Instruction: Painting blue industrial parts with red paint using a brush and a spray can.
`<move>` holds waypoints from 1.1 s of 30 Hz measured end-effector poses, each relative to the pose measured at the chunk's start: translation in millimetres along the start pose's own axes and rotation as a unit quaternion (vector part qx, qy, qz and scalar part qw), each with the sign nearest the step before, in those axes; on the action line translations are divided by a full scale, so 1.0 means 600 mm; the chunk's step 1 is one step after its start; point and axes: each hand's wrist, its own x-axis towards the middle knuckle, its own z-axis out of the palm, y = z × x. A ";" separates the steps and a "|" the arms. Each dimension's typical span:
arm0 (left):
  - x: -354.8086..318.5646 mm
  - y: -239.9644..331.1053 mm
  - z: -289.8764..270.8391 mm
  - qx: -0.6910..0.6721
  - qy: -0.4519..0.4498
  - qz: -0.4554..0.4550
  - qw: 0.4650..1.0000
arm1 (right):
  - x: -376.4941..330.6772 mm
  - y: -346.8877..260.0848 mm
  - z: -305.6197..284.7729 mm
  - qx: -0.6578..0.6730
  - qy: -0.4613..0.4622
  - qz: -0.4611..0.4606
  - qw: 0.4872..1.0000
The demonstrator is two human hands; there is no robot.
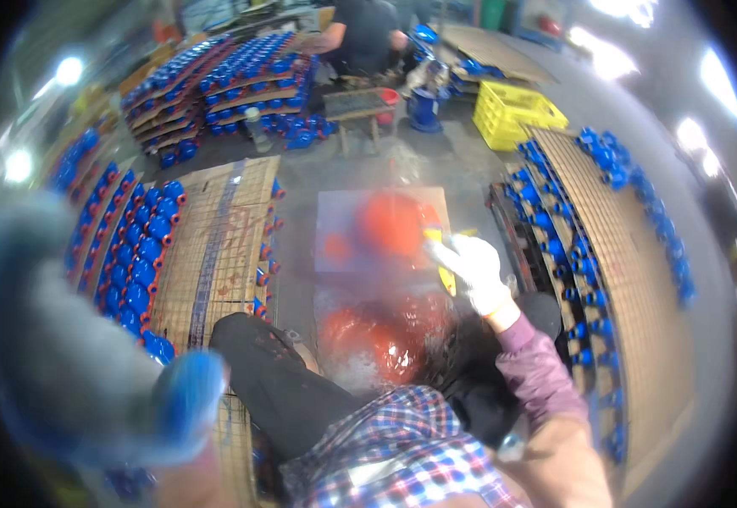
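One white-gloved right hand (pixel 473 269) grips a yellow object (pixel 446 281). The left hand (pixel 72 347) is blurred; I cannot tell its finger spread.

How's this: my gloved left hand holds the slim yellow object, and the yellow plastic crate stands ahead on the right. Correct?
The side is wrong: in the head view, the white-gloved right hand holds the slim yellow object. The yellow plastic crate does stand ahead on the right.
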 end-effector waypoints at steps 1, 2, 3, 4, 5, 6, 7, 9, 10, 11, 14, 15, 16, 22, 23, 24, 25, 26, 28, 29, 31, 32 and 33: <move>0.005 0.017 -0.017 -0.009 -0.003 0.006 1.000 | 0.001 0.002 0.002 -0.011 0.012 -0.027 1.000; -0.043 0.024 0.041 -0.105 -0.008 -0.070 0.992 | -0.003 0.008 0.003 -0.027 0.009 -0.023 0.999; -0.086 0.042 0.104 -0.227 -0.026 -0.147 0.962 | 0.008 -0.004 -0.012 -0.045 -0.016 -0.006 0.999; -0.113 0.074 0.146 -0.257 -0.117 -0.230 0.931 | 0.019 0.001 -0.012 -0.075 -0.027 -0.022 0.997; -0.171 0.086 0.201 -0.251 -0.182 -0.231 0.922 | 0.025 -0.001 -0.016 -0.017 -0.058 0.032 0.998; -0.252 0.095 0.259 -0.283 -0.258 -0.257 0.887 | 0.032 -0.001 -0.016 -0.054 -0.047 0.000 0.997; -0.362 0.118 0.327 -0.180 -0.372 -0.186 0.891 | 0.034 -0.004 -0.010 0.025 -0.060 0.057 0.996; -0.438 0.183 0.378 -0.257 -0.616 -0.180 0.722 | 0.033 0.019 -0.006 0.009 -0.061 0.049 0.997; -0.460 0.211 0.390 -0.314 -0.718 -0.182 0.594 | 0.028 0.034 -0.007 -0.051 -0.087 0.023 0.995; -0.503 0.247 0.397 -0.296 -0.801 -0.141 0.500 | 0.028 0.041 -0.003 -0.079 -0.107 0.021 0.991; -0.820 0.357 0.359 -0.510 -0.778 -0.097 0.354 | 0.025 0.051 0.013 -0.109 -0.162 0.034 0.980; -1.022 0.305 0.224 -0.518 -0.781 -0.095 0.337 | 0.020 0.061 0.014 -0.095 -0.162 0.044 0.981; -1.113 0.418 0.263 -0.634 -0.590 -0.410 0.285 | 0.036 0.062 0.043 -0.056 -0.154 0.037 0.986; -1.041 0.481 0.230 -0.565 -0.756 -0.155 0.293 | 0.010 0.150 0.069 -0.030 -0.199 0.077 0.977; -0.996 0.523 0.236 -0.577 -0.757 -0.142 0.272 | -0.008 0.167 0.060 -0.034 -0.215 0.104 0.971; -0.954 0.551 0.244 -0.574 -0.762 -0.149 0.259 | -0.007 0.178 0.065 -0.021 -0.212 0.108 0.971; -0.902 0.590 0.279 -0.573 -0.765 -0.155 0.249 | 0.000 0.185 0.072 -0.007 -0.208 0.109 0.972; -0.871 0.611 0.289 -0.571 -0.768 -0.159 0.244 | 0.002 0.194 0.083 0.004 -0.200 0.107 0.974; -0.865 0.532 0.279 -0.575 -0.764 -0.147 0.253 | 0.010 0.206 0.100 0.052 -0.153 0.118 0.980; -0.895 0.467 0.286 -0.580 -0.757 -0.128 0.272 | 0.007 0.213 0.101 0.037 -0.159 0.101 0.981; -0.918 0.385 0.323 -0.581 -0.744 -0.083 0.319 | 0.007 0.229 0.099 0.070 -0.145 0.106 0.981; -0.934 0.433 0.269 -0.575 -0.737 -0.073 0.349 | 0.019 0.231 0.114 0.104 -0.138 0.106 0.979; -0.932 0.468 0.256 -0.567 -0.733 -0.053 0.372 | 0.020 0.239 0.114 0.098 -0.113 0.077 0.986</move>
